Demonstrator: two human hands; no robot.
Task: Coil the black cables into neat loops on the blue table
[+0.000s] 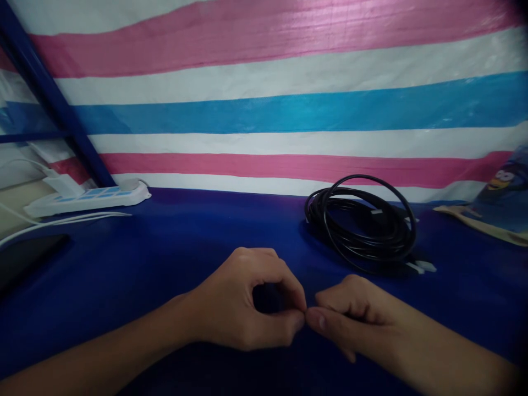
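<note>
My left hand (251, 302) is curled above the blue table (173, 242), with thumb and forefinger meeting in a pinch. Its fingertips come up against the thumb tip of my right hand (355, 319). The right hand is closed too, its thumb laid along bent fingers. Whatever lies between the fingertips, if anything, is too small or hidden to make out. Beyond the right hand, a coil of black cable (363, 231) rests on the table, with pale connector ends (423, 267) at its near right side.
At the far left sits a white power strip (93, 198) with a white plug (64, 184) in it. White cables (74, 219) run beside it, near a flat dark device (33, 256). A striped sheet (268, 115) hangs behind. A printed bag (505, 192) lies at the right edge.
</note>
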